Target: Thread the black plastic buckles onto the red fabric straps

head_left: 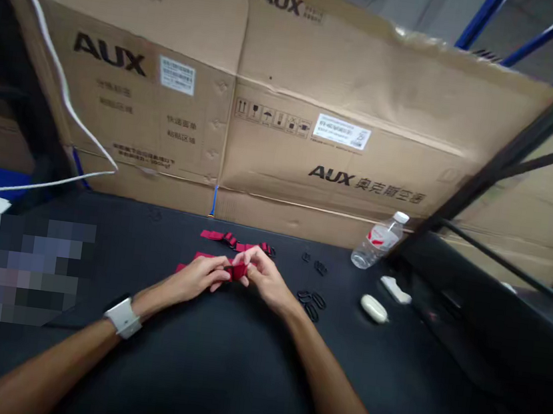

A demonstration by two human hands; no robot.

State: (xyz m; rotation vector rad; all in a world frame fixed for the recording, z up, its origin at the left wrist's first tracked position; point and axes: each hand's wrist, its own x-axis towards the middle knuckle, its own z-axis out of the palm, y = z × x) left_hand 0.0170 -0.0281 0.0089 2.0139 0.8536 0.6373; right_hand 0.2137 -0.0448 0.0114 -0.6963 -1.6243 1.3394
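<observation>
My left hand [202, 273], with a pale watch on its wrist, pinches the left side of a red webbing strap [238, 271]. A small dark piece, perhaps a buckle, shows on the strap beside these fingertips. On the other side, my right hand [267, 280] grips the same strap between thumb and fingers. Part of the strap is hidden by both hands. Just behind them lies another red strap [211, 234] fitted with black buckles. More red webbing [182, 267] pokes out from behind my left hand.
Several black plastic buckles [311, 311] lie right of my hands, with smaller black pieces [320, 267] farther back. A water bottle [378, 241], a white rounded object [373, 309] and a white flat piece [396, 290] are at right. Cardboard [273, 153] walls the black table's back.
</observation>
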